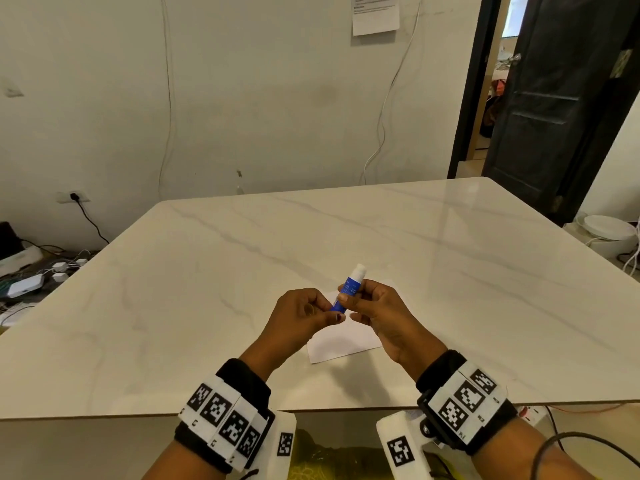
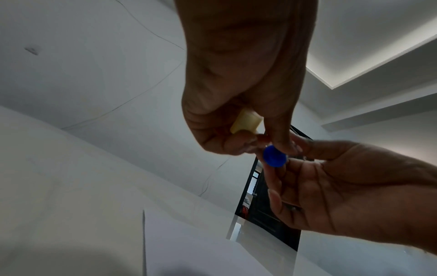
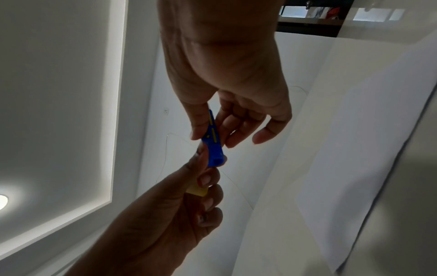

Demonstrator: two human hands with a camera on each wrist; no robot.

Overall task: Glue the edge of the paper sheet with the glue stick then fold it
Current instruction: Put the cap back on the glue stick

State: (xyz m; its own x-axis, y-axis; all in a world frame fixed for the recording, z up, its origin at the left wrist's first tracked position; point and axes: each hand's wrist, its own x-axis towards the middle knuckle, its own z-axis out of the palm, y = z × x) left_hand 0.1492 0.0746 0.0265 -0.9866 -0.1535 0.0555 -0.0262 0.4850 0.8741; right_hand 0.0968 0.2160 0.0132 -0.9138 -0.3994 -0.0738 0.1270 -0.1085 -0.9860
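1. Prep stage: right hand (image 1: 372,306) pinches the blue glue stick (image 1: 348,287) barrel, white glue exposed. Left hand (image 1: 304,315) pinches its base knob, yellowish cap (image 2: 246,122) tucked in its fingers.
2. Paper sheet (image 1: 341,342) lies flat right below the grip, apparently unglued and unfolded.
3. Marble-look table (image 1: 207,271); white wall, dark door beyond.

Head view: bright, even illumination; soft glare on the glossy table (image 1: 450,237) beyond the grip; straight lines bow at the frame edges. Both wrist views: dim and backlit by a ceiling light strip (image 3: 118,93) above the grip; left hand (image 2: 236,84) and right hand (image 3: 227,71) underexposed, slightly soft; strong wide-angle distortion.
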